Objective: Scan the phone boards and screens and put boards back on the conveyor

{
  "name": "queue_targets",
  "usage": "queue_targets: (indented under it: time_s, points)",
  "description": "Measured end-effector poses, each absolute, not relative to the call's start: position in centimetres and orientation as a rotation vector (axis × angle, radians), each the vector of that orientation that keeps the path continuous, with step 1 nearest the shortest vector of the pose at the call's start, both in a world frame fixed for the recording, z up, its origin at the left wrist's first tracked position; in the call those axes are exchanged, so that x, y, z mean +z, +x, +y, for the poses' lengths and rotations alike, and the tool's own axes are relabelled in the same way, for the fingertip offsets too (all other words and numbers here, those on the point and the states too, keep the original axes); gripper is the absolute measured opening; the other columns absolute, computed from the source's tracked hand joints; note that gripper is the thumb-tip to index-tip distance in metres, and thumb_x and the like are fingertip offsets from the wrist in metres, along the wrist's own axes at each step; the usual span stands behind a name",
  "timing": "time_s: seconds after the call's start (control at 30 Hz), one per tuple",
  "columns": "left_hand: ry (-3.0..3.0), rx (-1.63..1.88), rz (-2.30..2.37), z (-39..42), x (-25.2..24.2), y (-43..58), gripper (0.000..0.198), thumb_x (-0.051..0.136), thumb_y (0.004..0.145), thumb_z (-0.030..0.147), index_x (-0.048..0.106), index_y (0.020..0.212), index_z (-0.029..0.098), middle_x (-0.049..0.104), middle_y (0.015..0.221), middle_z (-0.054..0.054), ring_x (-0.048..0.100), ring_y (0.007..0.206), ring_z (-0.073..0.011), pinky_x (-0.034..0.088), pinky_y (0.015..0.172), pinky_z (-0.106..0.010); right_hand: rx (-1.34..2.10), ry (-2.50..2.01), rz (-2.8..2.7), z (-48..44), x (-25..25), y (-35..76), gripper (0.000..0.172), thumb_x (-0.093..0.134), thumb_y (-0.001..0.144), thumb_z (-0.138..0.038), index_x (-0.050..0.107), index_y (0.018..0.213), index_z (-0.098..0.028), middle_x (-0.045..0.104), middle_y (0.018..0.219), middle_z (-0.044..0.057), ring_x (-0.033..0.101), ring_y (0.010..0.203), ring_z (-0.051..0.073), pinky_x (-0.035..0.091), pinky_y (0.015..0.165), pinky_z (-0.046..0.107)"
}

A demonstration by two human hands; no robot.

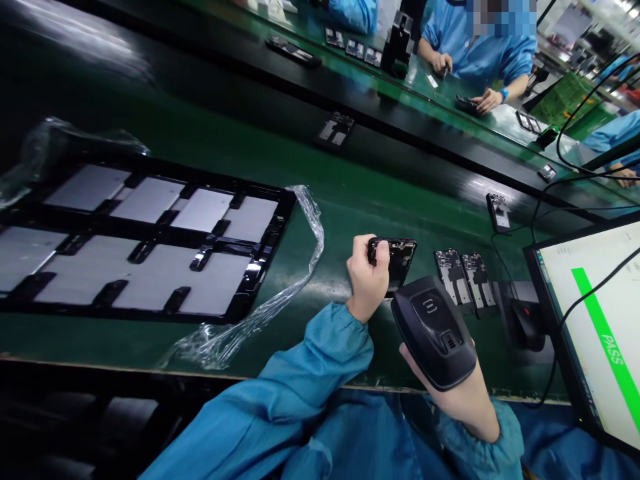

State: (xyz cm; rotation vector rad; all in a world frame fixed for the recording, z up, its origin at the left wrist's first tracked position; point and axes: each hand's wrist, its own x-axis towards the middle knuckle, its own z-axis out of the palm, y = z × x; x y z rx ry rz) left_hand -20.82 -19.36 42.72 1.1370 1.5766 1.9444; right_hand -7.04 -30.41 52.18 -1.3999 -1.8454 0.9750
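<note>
left hand (367,277): pinching phone (401,263) at one corner | right hand (464,398): gripping scanner (433,333) | risk: knocking phone loose | cause: scanner so near, corner-only hold

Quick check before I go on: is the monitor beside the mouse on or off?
On. The monitor has a lit, pale screen, with a green bar across it reading PASS.

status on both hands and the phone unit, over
Left hand gripping phone unit. Right hand holding black scanner. No obstruction seen between unit and scanner.
</note>
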Motion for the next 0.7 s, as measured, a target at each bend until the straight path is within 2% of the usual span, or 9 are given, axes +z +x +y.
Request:
queue_targets:
  time_s: [0.17, 0.33, 0.43, 0.7]
  points:
    - [1.182, 1.946, 1.620, -19.3, 42.7, -20.8, 0.024, 0.058, 0.091, 0.043, 0.057, 0.094, 0.019, 0.061, 0.076, 0.001, 0.058, 0.065, -0.0116, 0.045, 0.064, -0.022, 1.048, -1.346, -1.815, -30.7, 52.8, -7.8, 0.043, 0.067, 0.067, -0.007, 0.064, 0.107, -0.024, 0.076, 0.097, 0.005, 0.074, 0.084, 0.030, 0.062, 0.068, 0.035]
    - [1.098, 1.851, 1.682, -19.0, 43.1, -20.4, 0.025, 0.066, 0.083, 0.043, 0.059, 0.093, 0.021, 0.062, 0.069, 0.002, 0.059, 0.061, -0.0127, 0.047, 0.063, -0.023, 1.049, -1.417, -1.886, -30.6, 52.3, -9.5, 0.053, 0.063, 0.063, -0.010, 0.060, 0.113, -0.026, 0.072, 0.087, 0.001, 0.070, 0.070, 0.026, 0.054, 0.056, 0.031]
    - [1.063, 1.813, 1.689, -18.8, 43.2, -20.2, 0.024, 0.068, 0.081, 0.041, 0.059, 0.092, 0.022, 0.063, 0.069, 0.002, 0.061, 0.061, -0.0134, 0.047, 0.063, -0.023, 1.019, -1.460, -1.888, -30.5, 51.8, -9.9, 0.061, 0.061, 0.064, -0.009, 0.058, 0.123, -0.025, 0.071, 0.087, 0.001, 0.069, 0.069, 0.025, 0.053, 0.056, 0.030]
    - [1.040, 1.762, 1.663, -18.7, 43.4, -20.1, 0.025, 0.068, 0.080, 0.042, 0.058, 0.093, 0.023, 0.062, 0.067, 0.003, 0.060, 0.060, -0.0135, 0.045, 0.059, -0.023, 1.039, -1.422, -1.845, -30.6, 51.8, -10.1, 0.053, 0.065, 0.066, -0.013, 0.060, 0.118, -0.023, 0.071, 0.085, 0.002, 0.066, 0.067, 0.023, 0.052, 0.057, 0.029]
